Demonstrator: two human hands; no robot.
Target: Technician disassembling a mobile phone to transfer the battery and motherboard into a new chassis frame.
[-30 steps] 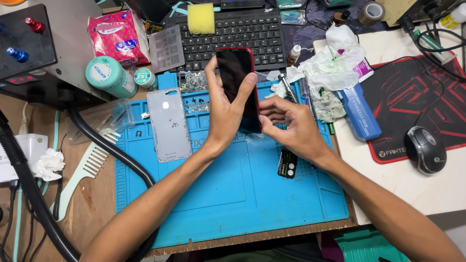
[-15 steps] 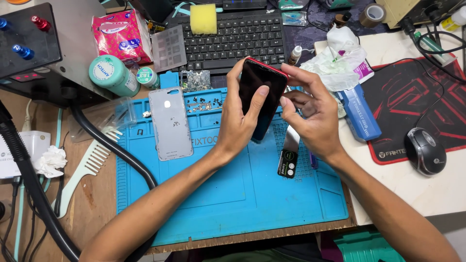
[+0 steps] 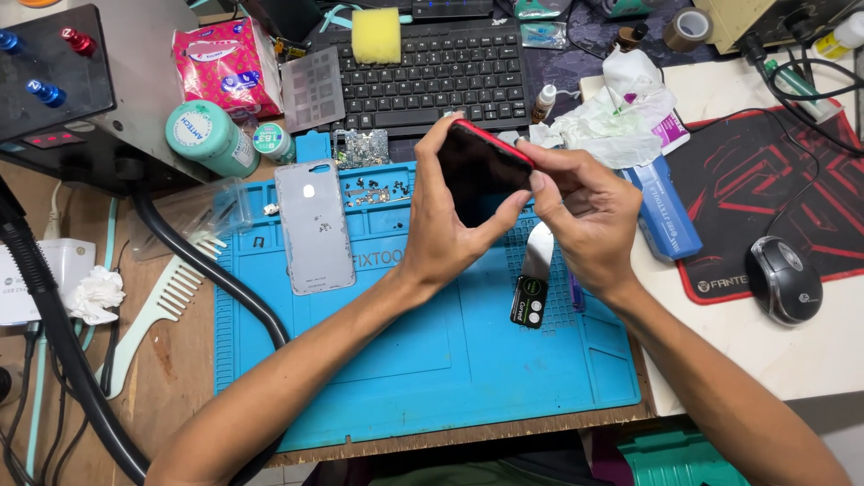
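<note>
A black smartphone with a red edge point(image 3: 477, 171) is tilted up above the blue repair mat point(image 3: 432, 360). My left hand point(image 3: 441, 238) grips it from below, fingers wrapped around its left side and thumb on its lower right. My right hand point(image 3: 585, 216) pinches the phone's right edge with fingertips near the top corner. Below my hands, a flat metal pry tool with a black handle point(image 3: 533, 283) lies on the mat. A grey phone back cover point(image 3: 315, 225) rests on the mat to the left.
A black keyboard point(image 3: 432, 72) with a yellow sponge point(image 3: 376, 36) sits behind the mat. Small screws point(image 3: 378, 189) lie near the mat's top. A blue box point(image 3: 666, 211), a mouse point(image 3: 783, 279) on a red-black pad, a white comb point(image 3: 157, 306) and black hoses point(image 3: 207, 270) surround the work area.
The phone has been lifted and tilted, its top swinging left. My right hand moved from below the phone up to its right edge.
</note>
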